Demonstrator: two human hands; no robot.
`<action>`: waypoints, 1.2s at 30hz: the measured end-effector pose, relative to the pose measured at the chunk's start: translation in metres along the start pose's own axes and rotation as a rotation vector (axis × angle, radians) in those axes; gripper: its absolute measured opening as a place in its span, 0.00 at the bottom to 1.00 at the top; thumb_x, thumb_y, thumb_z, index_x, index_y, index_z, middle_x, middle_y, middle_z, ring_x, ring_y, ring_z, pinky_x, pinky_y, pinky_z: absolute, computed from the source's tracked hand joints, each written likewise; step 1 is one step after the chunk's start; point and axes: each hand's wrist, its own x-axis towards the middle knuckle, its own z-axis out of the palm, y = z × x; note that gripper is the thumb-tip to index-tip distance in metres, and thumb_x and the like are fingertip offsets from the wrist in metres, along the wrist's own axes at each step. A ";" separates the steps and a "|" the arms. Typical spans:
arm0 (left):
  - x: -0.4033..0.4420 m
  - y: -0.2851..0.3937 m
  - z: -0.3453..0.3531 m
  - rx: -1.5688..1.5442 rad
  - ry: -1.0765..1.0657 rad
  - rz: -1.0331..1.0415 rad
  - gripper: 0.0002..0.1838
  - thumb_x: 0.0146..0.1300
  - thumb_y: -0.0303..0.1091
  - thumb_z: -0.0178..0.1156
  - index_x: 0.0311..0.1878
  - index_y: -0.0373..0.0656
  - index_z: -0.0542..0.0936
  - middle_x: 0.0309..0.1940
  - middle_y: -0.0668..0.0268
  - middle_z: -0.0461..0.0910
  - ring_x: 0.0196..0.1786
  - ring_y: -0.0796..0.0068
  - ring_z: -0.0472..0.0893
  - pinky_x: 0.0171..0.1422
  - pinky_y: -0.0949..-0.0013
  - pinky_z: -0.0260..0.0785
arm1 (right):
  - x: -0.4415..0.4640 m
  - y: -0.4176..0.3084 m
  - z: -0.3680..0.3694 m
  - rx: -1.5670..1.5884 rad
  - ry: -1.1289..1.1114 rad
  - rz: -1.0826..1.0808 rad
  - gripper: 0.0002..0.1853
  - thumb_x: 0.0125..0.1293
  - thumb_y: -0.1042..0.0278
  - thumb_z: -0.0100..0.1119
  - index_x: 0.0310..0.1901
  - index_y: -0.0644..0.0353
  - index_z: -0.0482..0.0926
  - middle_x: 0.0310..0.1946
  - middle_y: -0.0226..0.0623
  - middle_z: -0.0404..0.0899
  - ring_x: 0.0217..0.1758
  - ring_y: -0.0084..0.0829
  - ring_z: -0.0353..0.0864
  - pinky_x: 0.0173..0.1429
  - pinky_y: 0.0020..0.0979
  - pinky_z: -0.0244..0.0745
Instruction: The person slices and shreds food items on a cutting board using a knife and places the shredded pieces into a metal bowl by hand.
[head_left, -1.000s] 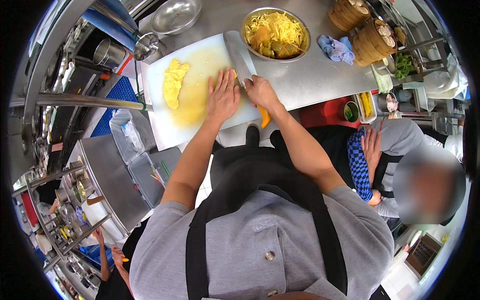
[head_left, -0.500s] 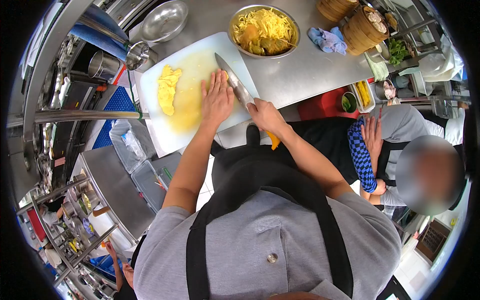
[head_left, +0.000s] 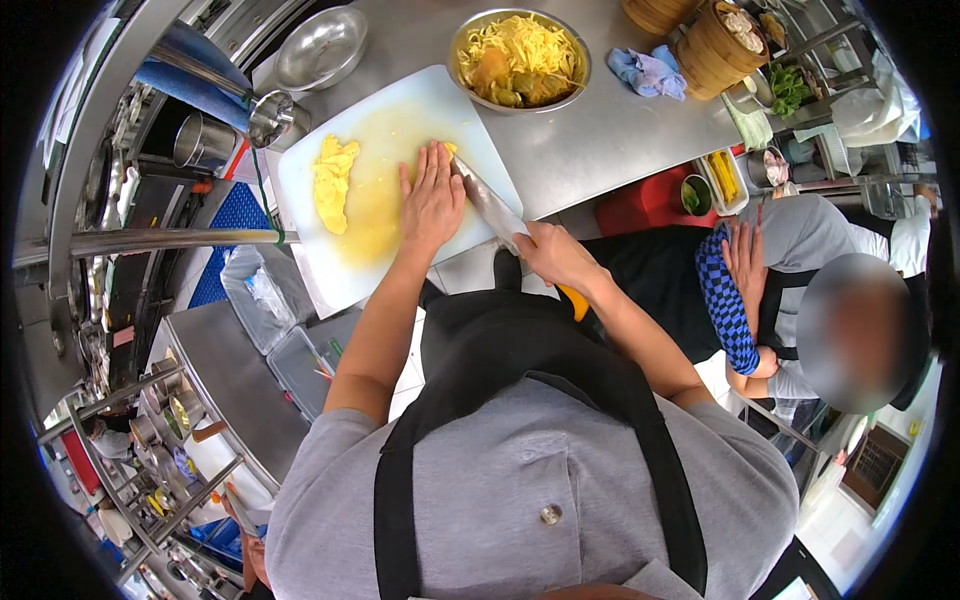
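My right hand (head_left: 556, 255) grips the yellow handle of a large kitchen knife (head_left: 487, 205), its blade lying slantwise with the tip near my left fingertips. My left hand (head_left: 433, 200) lies flat on the white cutting board (head_left: 350, 105), fingers stretched out, beside the blade. A small yellow bit (head_left: 450, 148) shows at its fingertips; whatever lies under the palm is hidden. Further left on the board sits a pile of yellow egg-like sheet pieces (head_left: 333, 185). Wet yellow stains cover the board's middle.
Behind the board stands a metal bowl (head_left: 455, 75) of yellow shreds and darker food. An upturned-looking metal bowl (head_left: 322, 48), a blue cloth (head_left: 648, 73) and bamboo steamers (head_left: 715, 58) share the steel counter. A person with folded arms (head_left: 745, 265) stands at my right.
My right hand has drawn the knife back toward my body and to the right, so its tip is now near my left fingertips. My left hand stays almost in place.
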 end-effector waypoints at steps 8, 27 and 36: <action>-0.031 0.008 -0.012 -0.099 0.016 -0.036 0.36 0.81 0.47 0.41 0.83 0.33 0.58 0.85 0.53 0.57 0.88 0.53 0.51 0.87 0.30 0.30 | -0.028 -0.002 0.000 -0.058 -0.058 0.007 0.20 0.82 0.58 0.51 0.42 0.71 0.80 0.21 0.55 0.82 0.21 0.48 0.85 0.33 0.49 0.79; -0.008 -0.154 -0.040 0.081 0.117 -0.368 0.33 0.82 0.48 0.40 0.81 0.36 0.66 0.83 0.55 0.63 0.88 0.49 0.51 0.85 0.24 0.26 | 0.085 -0.123 0.044 -0.085 -0.218 -0.164 0.24 0.78 0.59 0.51 0.52 0.79 0.78 0.29 0.59 0.85 0.19 0.44 0.84 0.35 0.45 0.82; -0.003 -0.109 -0.049 0.043 0.166 -0.216 0.33 0.82 0.46 0.40 0.82 0.36 0.62 0.84 0.56 0.60 0.88 0.51 0.51 0.88 0.32 0.30 | 0.051 -0.050 -0.004 -0.020 0.135 0.004 0.22 0.79 0.57 0.54 0.42 0.75 0.79 0.26 0.55 0.84 0.19 0.42 0.85 0.29 0.43 0.81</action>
